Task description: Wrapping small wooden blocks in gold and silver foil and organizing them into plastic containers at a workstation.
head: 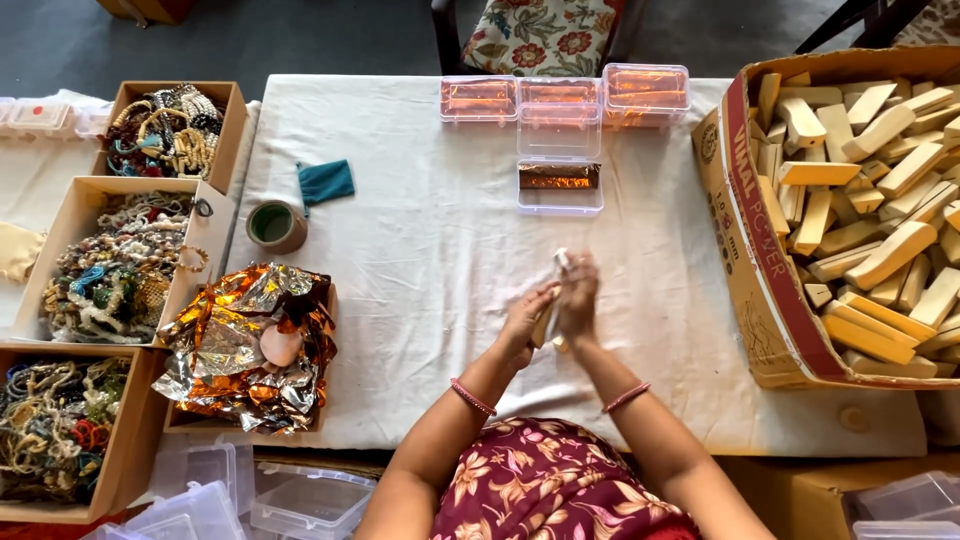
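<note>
My left hand (525, 320) and my right hand (580, 298) are pressed together over the middle of the white cloth-covered table (430, 260). Between them they hold a pale wooden block (547, 322) and a bit of white cloth or paper (561, 260) that sticks out above the fingers. Both hands are closed around these. Beyond the hands stands a clear plastic box (560, 187) with a strip of copper foil inside.
A large cardboard box (760, 250) of pale wooden blocks stands at the right. Several clear lidded boxes (560, 100) line the far edge. Crumpled copper foil (250, 345), a tape roll (273, 225), a teal pouch (326, 182) and cardboard boxes of bead jewellery (120, 260) lie at the left.
</note>
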